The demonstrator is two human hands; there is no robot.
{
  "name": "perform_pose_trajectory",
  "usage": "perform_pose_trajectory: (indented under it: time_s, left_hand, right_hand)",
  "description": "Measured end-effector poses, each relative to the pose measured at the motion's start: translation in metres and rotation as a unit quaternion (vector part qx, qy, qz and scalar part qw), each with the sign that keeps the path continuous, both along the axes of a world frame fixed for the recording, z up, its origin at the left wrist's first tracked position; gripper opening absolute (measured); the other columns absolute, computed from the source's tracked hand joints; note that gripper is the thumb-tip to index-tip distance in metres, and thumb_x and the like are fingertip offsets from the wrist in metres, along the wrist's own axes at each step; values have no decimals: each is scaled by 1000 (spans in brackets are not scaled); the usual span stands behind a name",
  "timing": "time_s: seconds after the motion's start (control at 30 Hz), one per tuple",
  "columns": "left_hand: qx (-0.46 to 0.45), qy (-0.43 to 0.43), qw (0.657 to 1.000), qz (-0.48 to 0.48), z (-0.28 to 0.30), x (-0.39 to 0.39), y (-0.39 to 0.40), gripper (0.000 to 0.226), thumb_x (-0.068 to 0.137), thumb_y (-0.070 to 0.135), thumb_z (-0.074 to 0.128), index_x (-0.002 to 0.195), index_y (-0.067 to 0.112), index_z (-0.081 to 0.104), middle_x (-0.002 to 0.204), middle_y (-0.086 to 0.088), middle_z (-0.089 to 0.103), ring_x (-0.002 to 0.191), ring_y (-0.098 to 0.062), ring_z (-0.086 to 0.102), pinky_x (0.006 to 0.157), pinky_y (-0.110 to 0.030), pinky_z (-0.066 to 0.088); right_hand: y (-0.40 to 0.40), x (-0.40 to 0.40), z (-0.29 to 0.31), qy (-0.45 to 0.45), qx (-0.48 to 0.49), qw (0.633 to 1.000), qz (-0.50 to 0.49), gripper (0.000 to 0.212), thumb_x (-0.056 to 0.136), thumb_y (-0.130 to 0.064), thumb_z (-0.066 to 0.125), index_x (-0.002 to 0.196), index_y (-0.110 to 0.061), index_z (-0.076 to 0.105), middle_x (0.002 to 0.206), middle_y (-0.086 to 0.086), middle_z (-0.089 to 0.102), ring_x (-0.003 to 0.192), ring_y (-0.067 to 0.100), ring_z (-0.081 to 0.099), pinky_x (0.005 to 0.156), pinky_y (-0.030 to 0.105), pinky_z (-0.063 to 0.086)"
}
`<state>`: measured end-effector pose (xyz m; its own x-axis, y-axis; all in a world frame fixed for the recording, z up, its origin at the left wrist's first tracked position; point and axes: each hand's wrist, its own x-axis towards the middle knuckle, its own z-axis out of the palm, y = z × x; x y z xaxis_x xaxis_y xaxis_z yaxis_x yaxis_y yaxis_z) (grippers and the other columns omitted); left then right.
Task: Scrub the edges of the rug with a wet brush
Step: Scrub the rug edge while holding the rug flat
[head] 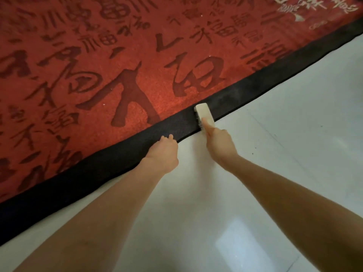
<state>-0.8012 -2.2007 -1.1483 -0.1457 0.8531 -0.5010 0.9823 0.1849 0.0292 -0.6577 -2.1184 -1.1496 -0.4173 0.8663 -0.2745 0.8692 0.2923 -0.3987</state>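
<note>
A large red rug (117,61) with dark calligraphy covers the upper left of the view. Its black border (245,89) runs diagonally from lower left to upper right. A cream scrubbing brush (204,112) lies bristles-down across that border near the middle. My right hand (219,142) grips the brush's near end, with the thumb along its back. Just to the left, my left hand (164,152) holds the border's outer edge, fingers curled over it onto the black strip.
Pale glossy floor tiles (275,173) fill the lower right, with a light reflection near the bottom. White printed characters (306,6) mark the rug's far right corner. Small dark specks dot the tiles beside the border.
</note>
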Motion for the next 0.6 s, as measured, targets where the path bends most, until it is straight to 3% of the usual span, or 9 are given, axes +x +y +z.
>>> perform_pose_trajectory:
  time_s: [0.07, 0.13, 0.23, 0.3, 0.4, 0.5, 0.6]
  left_hand:
    - [2, -1, 1000, 0, 0, -2, -5, 55, 97, 6, 41, 150, 2, 28, 163, -12, 11, 147, -33, 21, 108, -38, 36]
    - [14, 0, 1000, -5, -1, -6, -7, 55, 95, 6, 42, 148, 1, 30, 162, -14, 15, 142, -34, 30, 104, -38, 38]
    - [7, -10, 1000, 27, -2, -14, -16, 51, 93, 4, 43, 144, 0, 37, 160, -16, 19, 130, -32, 45, 95, -36, 44]
    - [7, -16, 998, 64, -2, -20, -26, 50, 92, 3, 44, 142, 0, 39, 159, -17, 23, 124, -31, 51, 88, -36, 48]
    - [23, -5, 997, 79, -5, -28, -38, 56, 93, 7, 46, 147, 2, 34, 162, -9, 19, 125, -28, 51, 88, -37, 50]
    - [38, 0, 998, 59, -7, -35, -44, 58, 95, 11, 41, 151, 8, 29, 160, -6, 25, 135, -28, 41, 100, -39, 43]
    - [-8, -7, 998, 59, -6, -39, -55, 59, 98, 9, 36, 155, 16, 24, 164, -9, 7, 148, -40, 12, 119, -48, 20]
  right_hand:
    - [-40, -9, -5, 14, -14, 995, 93, 79, 88, 0, 29, 150, -46, 15, 70, 4, 48, 69, 27, 56, 66, 35, 46]
    - [-29, -1, -9, -11, 7, 988, 157, 77, 90, -2, 31, 149, -48, 14, 79, 6, 49, 78, 32, 59, 73, 38, 48]
    - [15, 4, -2, -57, 32, 997, 48, 69, 91, -4, 31, 149, -40, 22, 86, 9, 48, 87, 37, 59, 72, 39, 46]
    - [-1, -11, 2, -28, 43, 999, -19, 70, 86, 1, 29, 146, -34, 25, 74, 7, 47, 77, 34, 57, 65, 36, 40]
    - [-60, -31, -5, -9, 4, 995, 96, 81, 85, 2, 29, 150, -43, 13, 69, 5, 49, 65, 26, 53, 65, 36, 45]
    - [-49, -16, -13, -54, 7, 981, 187, 72, 95, -9, 32, 149, -51, 10, 88, 11, 55, 82, 32, 60, 80, 41, 50]
    - [-14, -12, -4, -95, 44, 993, 55, 63, 95, -7, 31, 148, -41, 22, 88, 11, 55, 78, 31, 54, 70, 37, 44]
